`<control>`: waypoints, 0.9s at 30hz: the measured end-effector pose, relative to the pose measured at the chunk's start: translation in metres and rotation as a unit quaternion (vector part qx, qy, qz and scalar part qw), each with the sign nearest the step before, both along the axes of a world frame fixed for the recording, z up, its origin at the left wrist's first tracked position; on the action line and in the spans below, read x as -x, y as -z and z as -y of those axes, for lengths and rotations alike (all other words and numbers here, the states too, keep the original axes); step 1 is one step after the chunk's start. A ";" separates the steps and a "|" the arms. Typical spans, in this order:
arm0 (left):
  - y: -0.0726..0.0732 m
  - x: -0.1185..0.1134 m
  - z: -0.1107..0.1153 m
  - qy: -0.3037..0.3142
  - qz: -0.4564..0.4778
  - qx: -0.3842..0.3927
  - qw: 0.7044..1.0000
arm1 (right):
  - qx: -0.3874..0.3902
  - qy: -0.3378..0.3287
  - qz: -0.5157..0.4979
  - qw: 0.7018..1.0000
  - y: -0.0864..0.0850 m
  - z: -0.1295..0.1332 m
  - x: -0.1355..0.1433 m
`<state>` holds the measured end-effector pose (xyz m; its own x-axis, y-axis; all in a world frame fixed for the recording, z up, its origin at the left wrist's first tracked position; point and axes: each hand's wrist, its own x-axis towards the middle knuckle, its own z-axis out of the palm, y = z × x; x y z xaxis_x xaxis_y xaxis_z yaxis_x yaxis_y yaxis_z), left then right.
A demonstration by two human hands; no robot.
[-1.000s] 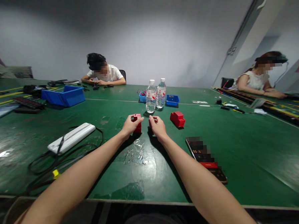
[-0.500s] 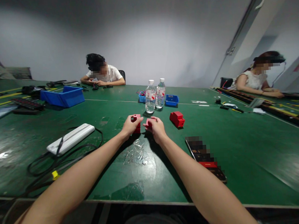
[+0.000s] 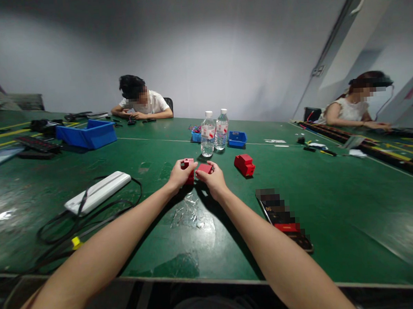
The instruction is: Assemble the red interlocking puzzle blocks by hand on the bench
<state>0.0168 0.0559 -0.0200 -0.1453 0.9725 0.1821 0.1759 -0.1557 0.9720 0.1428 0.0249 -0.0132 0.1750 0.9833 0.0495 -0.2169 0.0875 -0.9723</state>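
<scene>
Near the middle of the green table [image 3: 232,245], my left hand [image 3: 180,174] is closed around an upright red block [image 3: 189,163], partly covered by the fingers. Just to its right, my right hand [image 3: 214,178] pinches a smaller red piece [image 3: 204,168] with a flat face turned up. The two red parts are close together, with a narrow gap between them. Another red block [image 3: 244,165], with a stepped shape and a hole in its end, lies on the table to the right of my right hand.
Two water bottles [image 3: 208,135] stand behind my hands, beside small blue bins [image 3: 237,139]. A larger blue bin [image 3: 87,134] is at the left. A white power strip [image 3: 97,192] with black cables lies left; a phone [image 3: 282,219] lies right. Two people [image 3: 151,104] sit across the table.
My right hand has turned the smaller red piece so that more of its flat face shows. My left hand and its block have hardly moved.
</scene>
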 end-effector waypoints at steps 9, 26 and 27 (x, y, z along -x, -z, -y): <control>-0.003 -0.002 0.004 -0.001 0.014 0.000 1.000 | -0.001 0.004 0.006 1.000 0.004 -0.003 -0.002; -0.004 -0.006 0.004 -0.028 0.093 0.013 0.995 | -0.013 0.011 -0.005 1.000 -0.004 0.000 -0.002; -0.005 -0.006 0.005 -0.040 0.125 0.023 0.991 | -0.019 0.015 -0.002 1.000 -0.003 0.000 -0.003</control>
